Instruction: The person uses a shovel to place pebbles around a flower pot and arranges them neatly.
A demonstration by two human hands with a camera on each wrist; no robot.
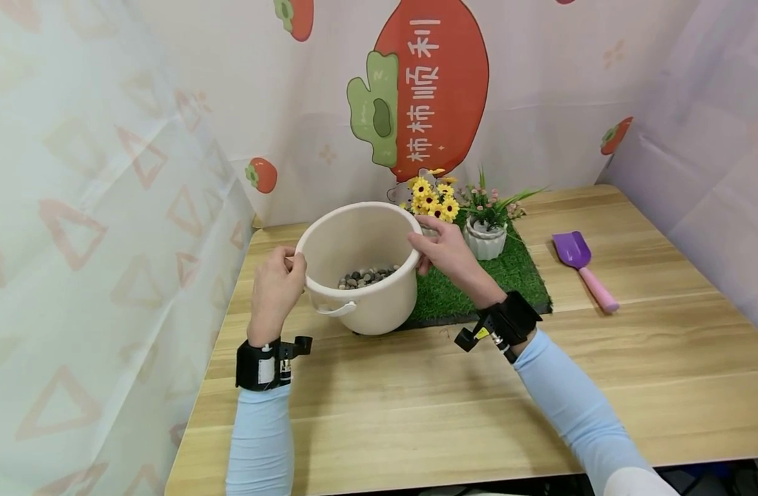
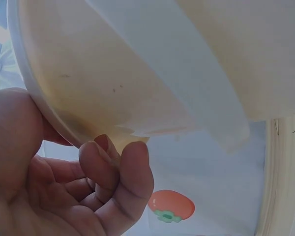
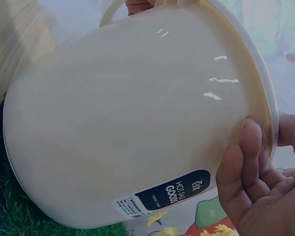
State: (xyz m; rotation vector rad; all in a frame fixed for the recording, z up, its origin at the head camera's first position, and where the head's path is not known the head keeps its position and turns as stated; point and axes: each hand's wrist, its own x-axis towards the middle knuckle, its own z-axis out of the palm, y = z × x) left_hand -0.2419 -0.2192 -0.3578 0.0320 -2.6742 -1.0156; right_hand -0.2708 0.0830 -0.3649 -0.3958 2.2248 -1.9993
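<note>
A cream plastic bucket [image 1: 381, 310] with a white handle [image 1: 338, 311] stands between both hands, over the left part of a green turf mat [image 1: 459, 296]. Grey pebbles [image 1: 366, 277] lie at its bottom. My left hand [image 1: 276, 289] pinches the rim at the left, thumb on one side and curled fingers on the other, as the left wrist view shows. At the opposite side my right hand [image 1: 449, 253] grips the rim; its fingers lie under the lip outside in the right wrist view. Whether the bucket's base touches the surface I cannot tell.
Behind the bucket are yellow artificial flowers [image 1: 434, 200]. A white pot [image 1: 485, 238] with a pink-flowered plant stands on the turf. To the right, a purple shovel [image 1: 573, 249] with a pink grip lies on the wooden table [image 1: 403, 413]. Printed cloth hangs around the back and sides.
</note>
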